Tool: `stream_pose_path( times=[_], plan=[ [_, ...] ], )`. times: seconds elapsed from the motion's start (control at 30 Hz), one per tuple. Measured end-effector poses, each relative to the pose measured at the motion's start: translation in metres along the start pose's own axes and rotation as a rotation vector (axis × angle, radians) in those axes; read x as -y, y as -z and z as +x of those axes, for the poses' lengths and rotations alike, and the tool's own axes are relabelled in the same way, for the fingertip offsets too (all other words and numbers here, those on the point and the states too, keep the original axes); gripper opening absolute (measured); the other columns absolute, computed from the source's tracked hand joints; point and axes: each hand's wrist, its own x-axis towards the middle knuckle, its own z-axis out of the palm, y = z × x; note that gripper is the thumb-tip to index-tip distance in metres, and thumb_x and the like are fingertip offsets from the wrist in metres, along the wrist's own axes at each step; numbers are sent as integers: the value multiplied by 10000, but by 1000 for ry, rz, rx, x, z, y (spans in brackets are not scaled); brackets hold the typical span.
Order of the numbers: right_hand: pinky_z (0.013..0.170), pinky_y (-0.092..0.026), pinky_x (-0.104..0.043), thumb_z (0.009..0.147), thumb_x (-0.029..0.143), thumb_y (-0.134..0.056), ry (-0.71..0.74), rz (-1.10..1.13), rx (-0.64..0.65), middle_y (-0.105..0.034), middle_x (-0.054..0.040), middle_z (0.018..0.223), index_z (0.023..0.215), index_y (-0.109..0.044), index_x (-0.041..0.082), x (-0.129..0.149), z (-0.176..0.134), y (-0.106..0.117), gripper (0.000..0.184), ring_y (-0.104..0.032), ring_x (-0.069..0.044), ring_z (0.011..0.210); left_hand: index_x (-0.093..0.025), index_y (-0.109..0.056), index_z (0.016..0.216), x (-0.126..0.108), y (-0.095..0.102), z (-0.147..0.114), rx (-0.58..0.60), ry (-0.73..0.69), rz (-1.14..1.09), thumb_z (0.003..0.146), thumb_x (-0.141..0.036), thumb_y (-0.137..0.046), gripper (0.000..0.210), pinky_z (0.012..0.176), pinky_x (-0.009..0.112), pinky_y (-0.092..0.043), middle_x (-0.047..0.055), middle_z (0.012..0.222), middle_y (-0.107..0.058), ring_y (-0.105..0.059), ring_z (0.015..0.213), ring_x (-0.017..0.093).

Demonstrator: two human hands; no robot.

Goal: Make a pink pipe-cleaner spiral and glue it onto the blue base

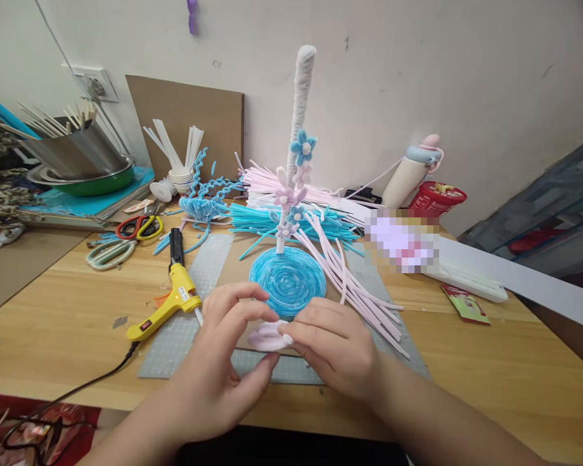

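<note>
A small bundle of folded pale pink pipe cleaner (pixel 265 338) is between my hands. My right hand (pixel 337 340) pinches its right end, with fingers curled closed. My left hand (pixel 233 353) curves around its left side, index finger at the top edge and thumb at the bottom edge. Just beyond stands a blue coiled disc (pixel 287 281). From its back rises a white wrapped post (pixel 300 90), tilted slightly right. Blue flowers (pixel 304 147) and pink flowers (pixel 284 196) with white centres are fixed along the post.
A yellow glue gun (pixel 175 301) lies left on the cutting mat (pixel 175 359), near scissors (pixel 111 252). Blue pipe cleaners (pixel 257 222) and pink pipe cleaners (pixel 364 298) spread behind and right. A bottle (pixel 405 175), a red tub (pixel 434 202) and a sachet (pixel 466 305) are farther right.
</note>
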Motion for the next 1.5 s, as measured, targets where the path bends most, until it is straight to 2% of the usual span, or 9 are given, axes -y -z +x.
stream_pose_path(
  times=[0.1, 0.2, 0.43, 0.5, 0.6, 0.7, 0.87, 1.2, 1.5],
  plan=[
    [565, -440, -283, 866, 95, -539, 36, 9, -30, -638, -81, 725, 975, -634, 88, 1, 1, 2, 145, -525, -147, 654, -239, -484, 1001, 0, -1, -2, -49, -74, 0, 750, -21, -535, 336, 912, 389, -354, 50, 1105, -421, -413, 1077, 220],
    [563, -436, -275, 884, 131, -532, -2, 62, -7, -624, -70, 706, 941, -640, 102, 2, 3, 2, 125, -517, -143, 650, -253, -510, 1011, -3, 2, 0, -88, -150, -1, 744, -5, -518, 364, 901, 398, -354, 48, 1095, -415, -413, 1064, 228],
    [600, -452, -262, 917, 219, -500, -106, 265, 86, -601, -62, 704, 840, -645, 116, 2, 4, -1, 193, -516, -140, 674, -286, -490, 1049, -5, 10, 2, 71, -142, 39, 724, -44, -565, 412, 973, 421, -302, 48, 1206, -328, -340, 1166, 255],
    [609, -455, -255, 912, 237, -516, -135, 344, 95, -601, -60, 706, 839, -651, 116, 2, 4, 0, 196, -525, -135, 676, -291, -463, 1076, -2, 11, 0, 102, -147, 14, 722, -122, -638, 429, 1003, 418, -285, 48, 1224, -305, -314, 1195, 263],
    [611, -460, -235, 902, 279, -539, -200, 523, 112, -603, -49, 684, 805, -664, 116, 2, 6, 2, 227, -546, -122, 662, -308, -439, 1135, 2, 10, -2, 163, -138, -61, 655, -376, -773, 589, 1042, 393, -282, 47, 1258, -263, -268, 1236, 278],
    [586, -444, -212, 869, 302, -589, -295, 703, 133, -581, -26, 638, 737, -669, 117, 3, 9, 3, 241, -541, -102, 619, -326, -428, 1172, 3, 9, -4, 201, -114, -147, 601, -510, -777, 693, 1050, 346, -303, 41, 1275, -248, -258, 1253, 267],
    [579, -417, -214, 830, 305, -644, -392, 911, 104, -567, -14, 610, 700, -681, 120, 4, 9, 3, 228, -515, -93, 592, -331, -444, 1151, -2, 5, -3, 180, -132, -214, 633, -497, -762, 630, 1055, 323, -308, 31, 1244, -267, -287, 1235, 249],
    [592, -433, -226, 780, 265, -702, -483, 1197, 57, -600, -16, 627, 686, -683, 139, 2, 3, -2, 158, -542, -97, 598, -321, -444, 1159, -4, 1, 2, 136, -203, -228, 562, -427, -825, 716, 1034, 328, -349, 38, 1214, -300, -357, 1187, 248],
    [586, -451, -231, 788, 240, -689, -453, 1180, -24, -582, 0, 590, 611, -603, 154, 4, 6, -2, 215, -542, -96, 566, -304, -440, 1211, -13, -3, -1, 131, -194, -275, 671, -515, -722, 644, 1072, 382, -323, 64, 1180, -373, -377, 1185, 255]
  ],
)
